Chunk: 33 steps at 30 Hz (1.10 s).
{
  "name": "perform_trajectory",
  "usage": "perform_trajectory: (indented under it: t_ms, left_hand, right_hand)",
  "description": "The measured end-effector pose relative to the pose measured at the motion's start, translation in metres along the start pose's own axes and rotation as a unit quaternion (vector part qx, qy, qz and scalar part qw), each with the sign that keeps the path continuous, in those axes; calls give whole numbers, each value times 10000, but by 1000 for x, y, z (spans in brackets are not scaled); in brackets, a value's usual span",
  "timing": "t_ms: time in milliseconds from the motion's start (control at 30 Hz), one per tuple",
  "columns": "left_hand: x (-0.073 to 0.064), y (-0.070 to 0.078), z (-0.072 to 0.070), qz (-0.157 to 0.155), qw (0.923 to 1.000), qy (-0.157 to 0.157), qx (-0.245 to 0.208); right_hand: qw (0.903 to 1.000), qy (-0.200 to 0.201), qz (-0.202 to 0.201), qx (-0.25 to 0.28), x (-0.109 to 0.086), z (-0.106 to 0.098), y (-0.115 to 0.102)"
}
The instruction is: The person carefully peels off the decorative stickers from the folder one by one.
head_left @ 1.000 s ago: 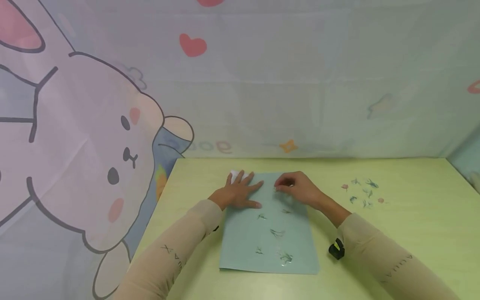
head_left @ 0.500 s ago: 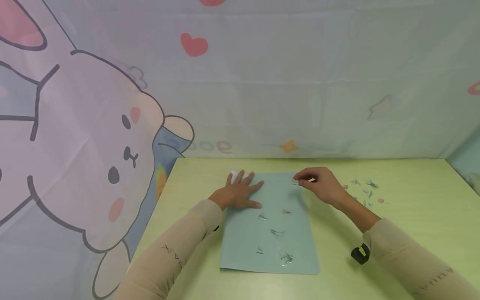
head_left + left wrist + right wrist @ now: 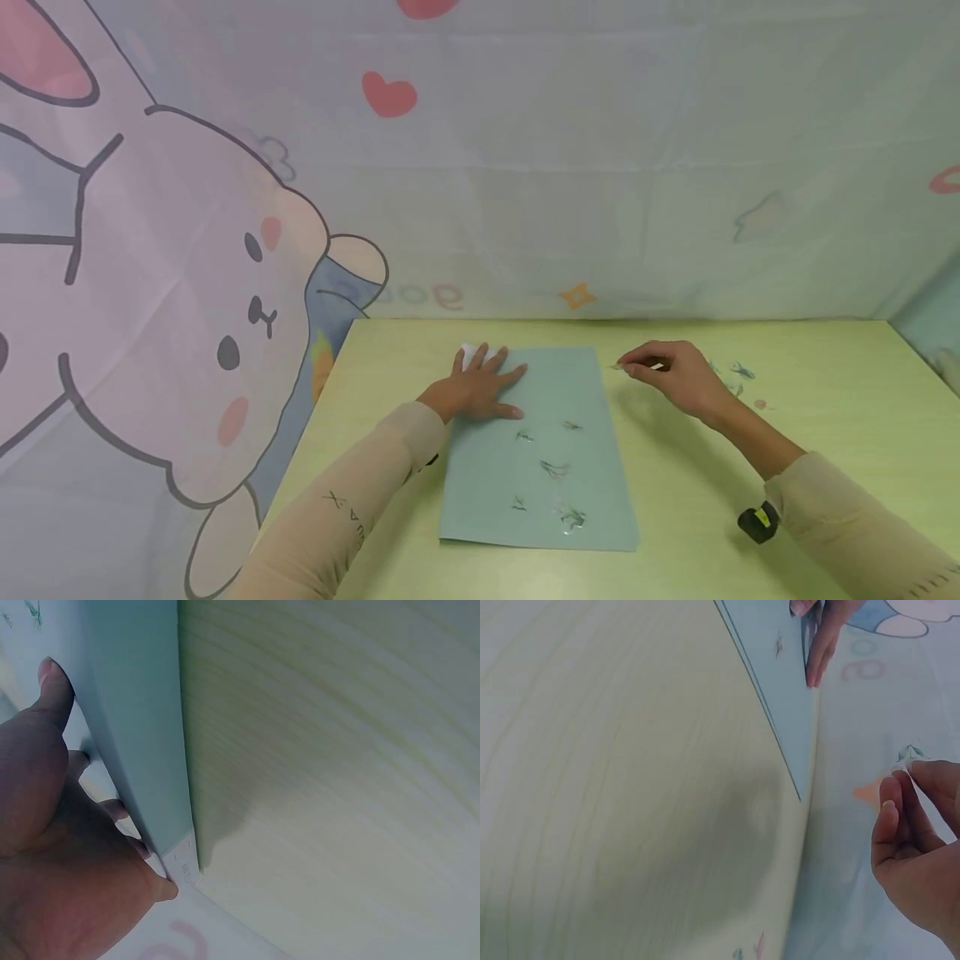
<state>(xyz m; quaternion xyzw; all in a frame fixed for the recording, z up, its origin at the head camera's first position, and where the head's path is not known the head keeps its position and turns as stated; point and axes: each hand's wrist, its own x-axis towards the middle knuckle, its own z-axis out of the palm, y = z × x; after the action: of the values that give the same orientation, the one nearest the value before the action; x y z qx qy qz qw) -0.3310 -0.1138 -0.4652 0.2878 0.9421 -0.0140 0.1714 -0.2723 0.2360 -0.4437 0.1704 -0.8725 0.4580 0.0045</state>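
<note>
A light blue-green folder [image 3: 487,475] lies on the table, and my left hand [image 3: 480,392] rests on its upper left part with the fingers spread. At that corner a white label with faint print [image 3: 180,862] shows beyond the fingertips. Several small plant-shaped stickers, such as the leafy sticker [image 3: 572,518], are on the lower half of the folder. My right hand [image 3: 678,379] pinches a small clear sticker [image 3: 910,754] with a green leaf print between thumb and index finger. It holds the sticker up over the table, just right of the folder's upper right corner.
Loose plant and flower stickers, among them a blue-green sticker [image 3: 742,370] and a pink flower sticker [image 3: 761,404], lie on the table to the right, partly hidden by my right hand. A printed curtain [image 3: 525,167] hangs behind the table [image 3: 825,467].
My right hand has moved right with the pinched sticker, from over the folder's upper part to past its right edge. My left hand has stayed in place.
</note>
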Motion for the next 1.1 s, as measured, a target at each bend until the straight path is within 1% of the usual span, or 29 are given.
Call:
perform_trajectory:
  t_ms: [100,200,267,400,533,600,700,767,833,933,1100]
  left_hand:
    - [-1,0,0,11,10000,1,-69]
    - [-1,-1,0,6,10000,53,-43]
    - [-4,1,-3,2,10000,38,21]
    - [-1,-1,-2,47,10000,68,30]
    - [0,-1,0,47,10000,46,-22]
    - [7,-6,7,81,9999,94,-67]
    - [6,-5,6,51,10000,44,-69]
    - [5,-6,6,70,9999,77,-31]
    - [-1,-1,-1,35,10000,37,30]
    - [-2,-1,-2,71,9999,78,95]
    - [-1,1,-2,26,10000,39,83]
  right_hand:
    - [9996,3,265,45,-7,-10,2]
    - [9986,-34,528,1,-16,-20,7]
    - [9978,-64,644,-110,-21,-26,12]
    - [9968,-129,707,-346,-31,-35,27]
    - [9965,-205,649,-487,-40,-41,40]
    - [9960,-251,651,-554,-44,-43,45]
    - [9948,-312,654,-719,-49,-45,50]
    - [9931,-341,659,-908,-52,-45,53]
    - [9914,-359,621,-1091,-54,-46,56]
    - [9887,-347,543,-1354,-57,-46,61]
    - [9813,-208,234,-1900,-58,-40,68]
